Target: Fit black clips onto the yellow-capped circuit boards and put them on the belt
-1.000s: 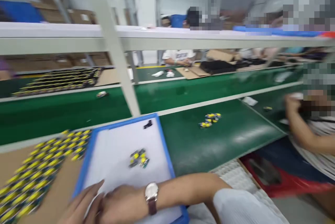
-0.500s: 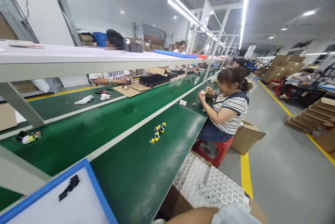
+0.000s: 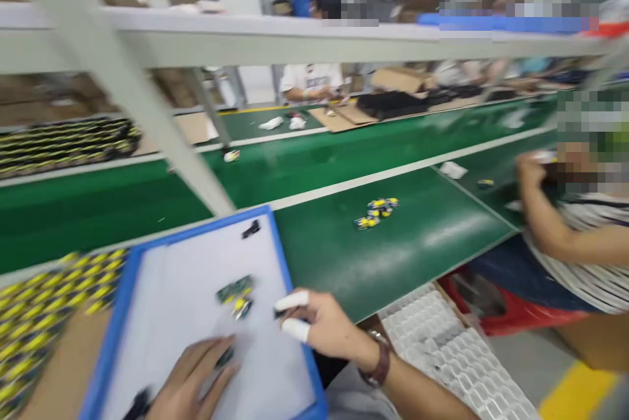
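Observation:
A blue-rimmed white tray [image 3: 122, 302] lies in front of me. Small green circuit boards with yellow parts [image 3: 236, 292] sit near its middle, and a black piece [image 3: 250, 230] lies at its far edge. My left hand [image 3: 189, 381] rests flat on the tray, fingers stretched out, with its fingertips on a small green part [image 3: 225, 358]. My right hand [image 3: 319, 325] is at the tray's right rim. It wears white finger cots and a wristwatch, and its thumb and forefinger pinch toward a tiny dark thing I cannot make out.
Rows of yellow components [image 3: 44, 302] lie on cardboard to the left. A green conveyor belt [image 3: 319, 249] carries a cluster of yellow parts [image 3: 376, 211]. A slanted shelf post [image 3: 162, 138] stands ahead. A white cell tray [image 3: 442, 354] is at lower right. A seated co-worker [image 3: 574, 243] works on the right.
My view swung up along the line, then back down to the tray. My right hand moved to the tray's right rim and pinches; my left hand lies flat lower on the tray.

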The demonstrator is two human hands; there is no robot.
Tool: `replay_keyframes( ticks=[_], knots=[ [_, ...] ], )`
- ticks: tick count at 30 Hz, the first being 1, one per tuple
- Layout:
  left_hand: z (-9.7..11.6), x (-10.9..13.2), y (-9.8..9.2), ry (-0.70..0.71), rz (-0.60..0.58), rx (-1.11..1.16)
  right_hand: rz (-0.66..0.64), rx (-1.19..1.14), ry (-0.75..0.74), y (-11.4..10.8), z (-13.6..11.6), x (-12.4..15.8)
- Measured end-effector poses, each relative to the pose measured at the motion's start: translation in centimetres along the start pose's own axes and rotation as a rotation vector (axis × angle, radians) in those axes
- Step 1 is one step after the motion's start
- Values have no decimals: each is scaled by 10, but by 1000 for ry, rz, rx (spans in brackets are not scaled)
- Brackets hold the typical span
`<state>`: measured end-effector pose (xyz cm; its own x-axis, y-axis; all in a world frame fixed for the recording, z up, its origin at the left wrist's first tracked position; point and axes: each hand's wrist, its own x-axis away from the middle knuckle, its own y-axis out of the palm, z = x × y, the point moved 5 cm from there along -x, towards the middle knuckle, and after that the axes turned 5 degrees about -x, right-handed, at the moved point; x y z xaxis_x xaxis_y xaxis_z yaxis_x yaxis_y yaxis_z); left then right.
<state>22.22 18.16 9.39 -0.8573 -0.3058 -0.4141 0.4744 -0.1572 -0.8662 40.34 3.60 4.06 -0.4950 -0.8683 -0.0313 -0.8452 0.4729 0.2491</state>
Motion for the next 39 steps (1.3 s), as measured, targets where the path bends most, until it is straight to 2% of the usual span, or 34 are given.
replay_keyframes(
  ticks=[3,5,9,13,20,23,27,33,36,39],
  knots=[
    [7,27,3,-102,-177,-66,38,-92,117,-9,-1,3],
    [9,32,8,-154,-193,-64,54,-113,177,-12,2,4],
    [13,36,11,-285,-120,-10,78,-97,193,-12,3,9],
    [22,41,8,-451,-50,137,62,-84,184,-10,3,13],
    [48,50,8,-799,117,660,67,-2,100,0,-4,13],
    [56,49,5,-924,208,818,10,98,79,7,-10,10],
    [57,51,3,-977,234,937,-35,121,-2,16,-18,7],
    [53,58,10,-1015,249,1153,13,16,71,23,-12,11],
    [53,59,10,-1037,248,1144,-36,-8,51,29,-18,12],
    [54,56,11,-973,181,1097,-90,-5,2,34,-26,14]
  ],
)
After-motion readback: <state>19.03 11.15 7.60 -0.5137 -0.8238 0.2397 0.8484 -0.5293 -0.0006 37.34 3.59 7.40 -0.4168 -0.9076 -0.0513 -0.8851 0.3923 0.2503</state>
